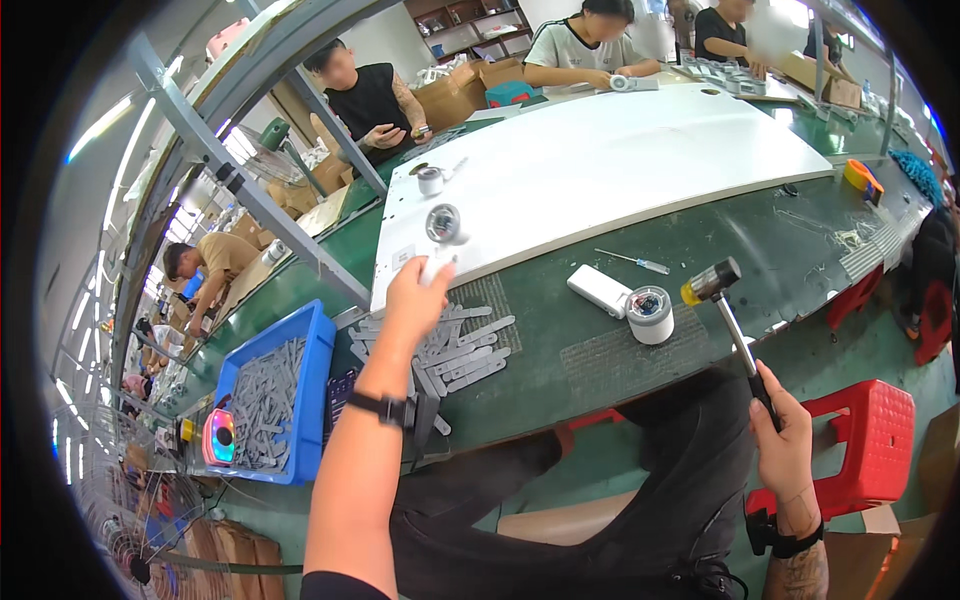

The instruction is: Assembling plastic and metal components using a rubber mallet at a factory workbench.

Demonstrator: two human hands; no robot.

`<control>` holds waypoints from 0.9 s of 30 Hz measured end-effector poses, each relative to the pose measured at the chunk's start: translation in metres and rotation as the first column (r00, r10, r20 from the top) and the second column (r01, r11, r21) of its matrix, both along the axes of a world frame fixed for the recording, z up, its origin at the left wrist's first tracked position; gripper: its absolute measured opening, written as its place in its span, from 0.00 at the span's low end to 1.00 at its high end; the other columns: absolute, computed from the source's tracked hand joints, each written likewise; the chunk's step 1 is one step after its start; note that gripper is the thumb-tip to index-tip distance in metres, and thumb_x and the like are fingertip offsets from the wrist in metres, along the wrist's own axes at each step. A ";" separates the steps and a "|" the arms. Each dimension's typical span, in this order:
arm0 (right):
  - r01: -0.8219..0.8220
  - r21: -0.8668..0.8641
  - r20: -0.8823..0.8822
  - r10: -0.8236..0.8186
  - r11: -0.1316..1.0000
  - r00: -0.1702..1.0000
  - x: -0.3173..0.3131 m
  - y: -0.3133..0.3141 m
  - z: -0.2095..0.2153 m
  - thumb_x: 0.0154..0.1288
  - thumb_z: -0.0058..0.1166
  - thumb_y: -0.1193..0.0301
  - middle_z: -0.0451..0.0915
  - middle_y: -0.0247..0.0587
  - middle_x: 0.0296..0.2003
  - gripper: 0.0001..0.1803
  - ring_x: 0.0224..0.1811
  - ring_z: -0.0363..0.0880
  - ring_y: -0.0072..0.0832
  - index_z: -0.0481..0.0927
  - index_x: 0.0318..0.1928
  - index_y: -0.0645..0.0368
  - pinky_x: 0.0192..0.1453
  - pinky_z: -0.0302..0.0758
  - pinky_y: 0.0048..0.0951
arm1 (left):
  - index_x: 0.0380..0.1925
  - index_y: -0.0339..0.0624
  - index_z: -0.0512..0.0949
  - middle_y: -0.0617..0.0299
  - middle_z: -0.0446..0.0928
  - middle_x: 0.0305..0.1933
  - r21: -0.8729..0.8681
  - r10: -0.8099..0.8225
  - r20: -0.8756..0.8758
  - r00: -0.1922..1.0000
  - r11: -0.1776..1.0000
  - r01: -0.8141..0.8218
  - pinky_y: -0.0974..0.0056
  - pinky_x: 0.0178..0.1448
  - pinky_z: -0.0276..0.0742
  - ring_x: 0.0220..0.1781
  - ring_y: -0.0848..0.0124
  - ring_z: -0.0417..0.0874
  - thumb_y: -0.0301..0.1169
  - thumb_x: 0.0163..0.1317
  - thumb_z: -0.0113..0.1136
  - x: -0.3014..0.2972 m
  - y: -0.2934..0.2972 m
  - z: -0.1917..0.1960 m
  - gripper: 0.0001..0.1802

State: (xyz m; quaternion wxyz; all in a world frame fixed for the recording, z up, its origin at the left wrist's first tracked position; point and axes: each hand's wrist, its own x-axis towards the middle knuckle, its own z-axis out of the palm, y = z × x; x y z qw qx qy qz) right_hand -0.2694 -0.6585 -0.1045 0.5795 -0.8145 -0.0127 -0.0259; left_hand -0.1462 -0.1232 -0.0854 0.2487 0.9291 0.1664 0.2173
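My left hand is raised over the green bench and grips a white handle topped by a round silver-black part, held at the near edge of the big white panel. My right hand is down by my right knee, closed around the shaft of a small hammer with a black and yellow head pointing up toward the bench edge. Several grey flat strips lie loose on the bench just right of my left hand.
A blue bin of grey strips stands at the left. A white block, a white round unit and a screwdriver lie on the bench. Red stools stand at right. Other people work along the far side.
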 end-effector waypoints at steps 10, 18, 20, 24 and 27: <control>-0.001 0.146 0.068 -0.009 0.989 0.998 0.007 0.020 0.012 0.82 0.57 0.76 0.73 0.24 0.32 0.28 0.34 0.70 0.13 0.76 0.79 0.61 0.39 0.67 0.19 | 0.57 0.38 0.86 0.49 0.87 0.51 0.254 -0.386 0.145 0.911 0.905 0.343 0.51 0.62 0.84 0.54 0.47 0.87 0.35 0.63 0.78 -0.139 -0.141 -0.017 0.24; -0.002 0.085 0.053 -0.002 0.996 0.999 -0.005 0.016 0.012 0.81 0.58 0.77 0.73 0.24 0.33 0.28 0.35 0.70 0.14 0.78 0.78 0.59 0.41 0.69 0.20 | 0.55 0.43 0.89 0.58 0.84 0.37 0.002 -0.238 0.161 0.958 0.971 0.241 0.58 0.42 0.80 0.35 0.65 0.83 0.31 0.73 0.68 -0.072 -0.065 -0.005 0.14; 0.005 0.071 0.038 -0.007 0.997 0.999 -0.006 0.011 0.008 0.81 0.57 0.77 0.73 0.24 0.33 0.28 0.35 0.71 0.14 0.78 0.78 0.59 0.41 0.69 0.20 | 0.55 0.47 0.90 0.60 0.83 0.30 0.050 -0.154 -0.147 0.977 0.985 0.163 0.58 0.41 0.80 0.34 0.65 0.84 0.34 0.69 0.72 -0.046 -0.045 0.015 0.16; 0.004 0.090 0.004 -0.005 0.996 1.000 -0.006 0.012 0.003 0.81 0.58 0.77 0.74 0.24 0.34 0.28 0.36 0.72 0.14 0.78 0.78 0.59 0.43 0.71 0.20 | 0.52 0.47 0.91 0.57 0.87 0.33 0.263 -0.190 -0.348 0.918 0.920 0.290 0.59 0.41 0.81 0.35 0.62 0.87 0.39 0.70 0.72 -0.021 -0.016 0.005 0.14; 0.018 0.078 -0.005 -0.018 0.997 1.000 -0.006 0.014 0.005 0.81 0.58 0.77 0.75 0.24 0.34 0.28 0.36 0.72 0.14 0.78 0.78 0.59 0.43 0.71 0.20 | 0.51 0.47 0.91 0.56 0.89 0.37 0.223 -0.190 -0.332 0.924 0.936 0.272 0.60 0.43 0.82 0.37 0.64 0.88 0.39 0.73 0.68 -0.023 -0.026 0.016 0.13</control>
